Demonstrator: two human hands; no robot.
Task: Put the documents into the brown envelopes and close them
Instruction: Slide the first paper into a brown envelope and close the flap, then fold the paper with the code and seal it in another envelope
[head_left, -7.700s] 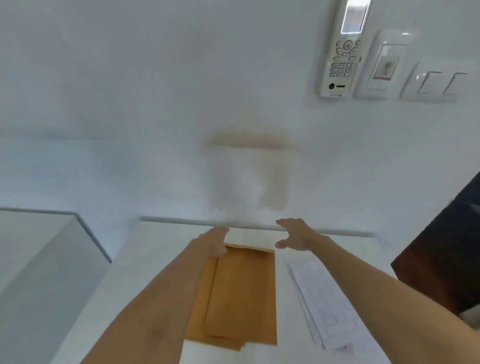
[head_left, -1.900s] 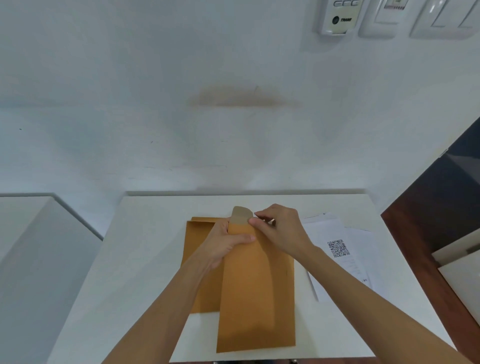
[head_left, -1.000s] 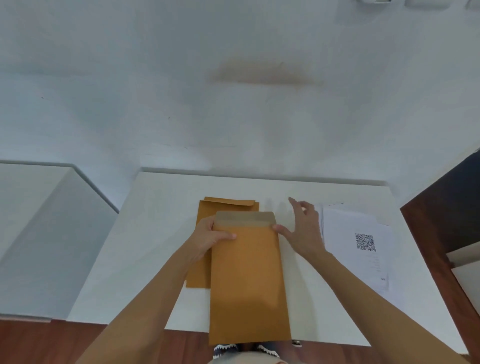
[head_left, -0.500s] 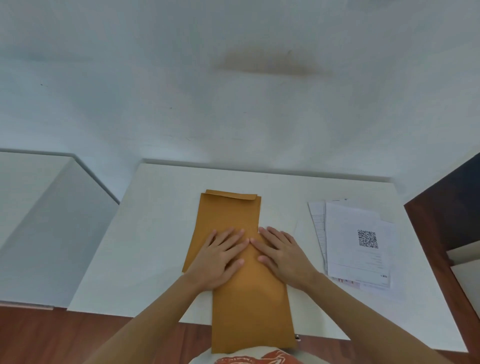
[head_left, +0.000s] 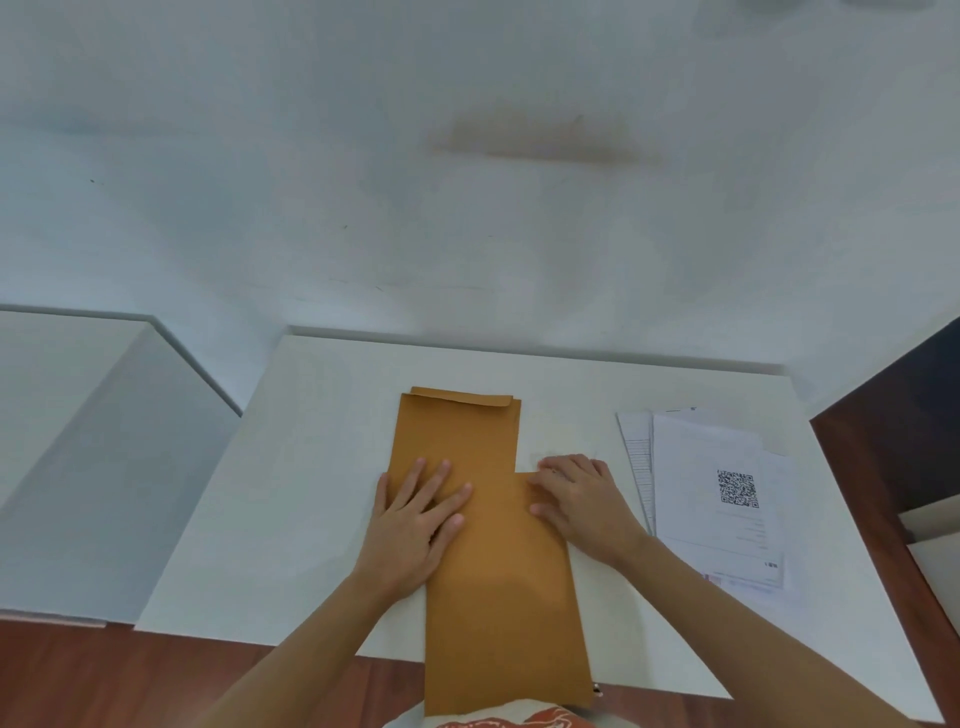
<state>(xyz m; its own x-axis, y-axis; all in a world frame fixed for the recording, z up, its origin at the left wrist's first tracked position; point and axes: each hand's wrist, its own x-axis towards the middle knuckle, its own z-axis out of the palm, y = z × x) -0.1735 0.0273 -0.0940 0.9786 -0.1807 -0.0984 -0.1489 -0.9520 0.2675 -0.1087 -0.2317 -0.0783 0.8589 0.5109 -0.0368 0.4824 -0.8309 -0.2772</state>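
Note:
A brown envelope (head_left: 506, 597) lies lengthwise on the white table (head_left: 311, 467), its near end hanging over the front edge. Its far end overlaps a stack of more brown envelopes (head_left: 457, 431) behind it. My left hand (head_left: 415, 519) presses flat with spread fingers across both the stack and the near envelope's left top corner. My right hand (head_left: 582, 499) rests on the near envelope's right top corner, fingers curled down on its edge. A pile of white documents (head_left: 711, 499), the top sheet with a QR code, lies to the right.
The table stands against a white wall (head_left: 467, 208). A lower white cabinet (head_left: 78, 441) sits to the left. Dark wooden furniture (head_left: 893, 426) is at the right, and reddish wooden floor (head_left: 104, 675) shows below the table's front edge.
Both hands had been flat side by side at the middle of the envelope's top. They have since slid apart along the top edge, the left going left and the right going right.

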